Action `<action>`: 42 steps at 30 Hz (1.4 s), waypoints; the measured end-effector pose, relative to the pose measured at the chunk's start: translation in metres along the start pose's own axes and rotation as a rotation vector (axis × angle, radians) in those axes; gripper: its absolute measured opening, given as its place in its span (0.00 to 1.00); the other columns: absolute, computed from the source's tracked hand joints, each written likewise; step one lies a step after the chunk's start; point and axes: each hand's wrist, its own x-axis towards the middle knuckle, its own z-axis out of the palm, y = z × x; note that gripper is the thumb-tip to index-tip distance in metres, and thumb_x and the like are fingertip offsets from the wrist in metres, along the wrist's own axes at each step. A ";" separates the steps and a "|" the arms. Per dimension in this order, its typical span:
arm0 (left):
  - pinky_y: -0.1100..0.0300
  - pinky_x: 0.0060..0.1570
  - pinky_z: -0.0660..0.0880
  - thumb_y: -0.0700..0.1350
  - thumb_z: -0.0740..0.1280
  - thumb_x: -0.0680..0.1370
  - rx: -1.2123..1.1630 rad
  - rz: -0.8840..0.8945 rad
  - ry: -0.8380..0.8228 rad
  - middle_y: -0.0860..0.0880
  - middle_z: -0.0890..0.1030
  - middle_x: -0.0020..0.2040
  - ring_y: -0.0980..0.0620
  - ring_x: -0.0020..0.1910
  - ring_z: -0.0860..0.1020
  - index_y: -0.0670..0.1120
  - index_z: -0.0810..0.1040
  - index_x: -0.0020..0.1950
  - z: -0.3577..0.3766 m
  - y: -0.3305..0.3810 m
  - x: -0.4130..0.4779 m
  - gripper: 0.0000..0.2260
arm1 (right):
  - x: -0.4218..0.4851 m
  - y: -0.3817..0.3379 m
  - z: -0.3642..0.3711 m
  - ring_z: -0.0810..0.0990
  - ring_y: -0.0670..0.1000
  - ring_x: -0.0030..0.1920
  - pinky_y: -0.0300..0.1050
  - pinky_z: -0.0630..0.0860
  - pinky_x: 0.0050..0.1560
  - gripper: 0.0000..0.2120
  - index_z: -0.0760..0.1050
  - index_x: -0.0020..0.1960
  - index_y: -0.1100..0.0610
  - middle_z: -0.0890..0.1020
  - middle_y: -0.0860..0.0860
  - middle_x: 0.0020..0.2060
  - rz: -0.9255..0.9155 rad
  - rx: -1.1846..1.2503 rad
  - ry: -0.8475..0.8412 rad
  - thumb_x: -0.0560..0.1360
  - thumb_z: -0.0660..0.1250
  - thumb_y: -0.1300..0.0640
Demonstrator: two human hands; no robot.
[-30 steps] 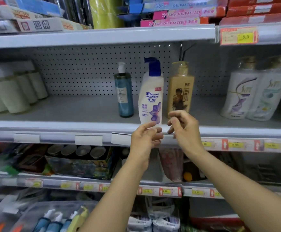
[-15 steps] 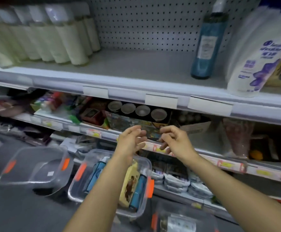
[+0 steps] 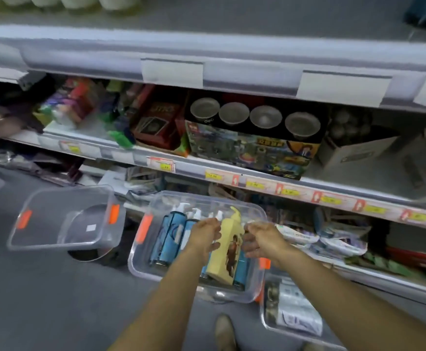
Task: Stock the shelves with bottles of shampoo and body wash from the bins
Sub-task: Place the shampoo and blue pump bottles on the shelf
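1. A clear plastic bin with orange side latches (image 3: 134, 262) sits on the grey floor (image 3: 42, 300), and every place below is given from it.
2. Inside the bin lie several blue bottles with white pump tops (image 3: 167, 239), packed side by side in its left part, pumps toward the far end.
3. A flat pale-yellow bottle with a picture label (image 3: 226, 252) lies on top of them in the bin's right part, its pointed cap toward the far end.
4. The left hand (image 3: 204, 235) hangs over the bin just left of the yellow bottle's upper half, fingers loosely bent toward it and gripping nothing. Blur hides whether the fingertips touch the bottle.
5. The right hand (image 3: 262, 240) hangs over the bin's right rim, just right of the same bottle, fingers relaxed and slightly spread, holding nothing.
6. Left of the bin, close beside it, is a second clear plastic bin with orange latches (image 3: 54, 219), with no bottles in it.
7. At the bin's near right corner is a third clear container (image 3: 265, 317) holding white packs with dark print (image 3: 293, 307).
8. Near the bin's front edge, at the bottom of the view, a tan shoe (image 3: 224, 330) shows.
9. Behind and above the bin runs a shelf edge with red-and-yellow price tags (image 3: 255, 184). On that shelf stands a black box with four round clear-lidded cups (image 3: 255, 117).
10. Higher above the bin, a grey shelf edge carries blank white label holders (image 3: 172, 73).
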 end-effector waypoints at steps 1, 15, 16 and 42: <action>0.56 0.40 0.70 0.40 0.62 0.82 0.060 -0.018 0.021 0.45 0.74 0.44 0.49 0.41 0.73 0.47 0.75 0.45 -0.001 -0.007 0.011 0.07 | 0.006 0.007 0.004 0.79 0.54 0.37 0.46 0.77 0.33 0.10 0.74 0.50 0.58 0.78 0.56 0.41 0.040 0.027 0.004 0.84 0.56 0.57; 0.51 0.62 0.75 0.59 0.72 0.73 0.835 0.079 0.061 0.44 0.77 0.63 0.43 0.62 0.76 0.44 0.73 0.67 0.016 -0.061 0.090 0.29 | 0.091 0.084 0.034 0.79 0.59 0.61 0.58 0.78 0.61 0.36 0.75 0.66 0.55 0.80 0.58 0.61 0.317 0.265 0.068 0.74 0.54 0.28; 0.52 0.60 0.75 0.60 0.72 0.72 0.911 0.103 0.070 0.44 0.77 0.62 0.44 0.61 0.77 0.44 0.73 0.66 0.016 -0.063 0.092 0.29 | 0.089 0.083 0.037 0.80 0.60 0.59 0.58 0.78 0.59 0.34 0.76 0.64 0.56 0.81 0.59 0.59 0.326 0.274 0.075 0.76 0.53 0.29; 0.56 0.45 0.81 0.43 0.74 0.75 0.204 0.067 -0.308 0.41 0.86 0.49 0.47 0.47 0.84 0.37 0.82 0.56 -0.020 -0.024 -0.011 0.14 | -0.015 0.014 -0.036 0.78 0.53 0.48 0.47 0.70 0.46 0.17 0.80 0.56 0.61 0.85 0.58 0.51 0.024 -0.051 -0.070 0.80 0.64 0.48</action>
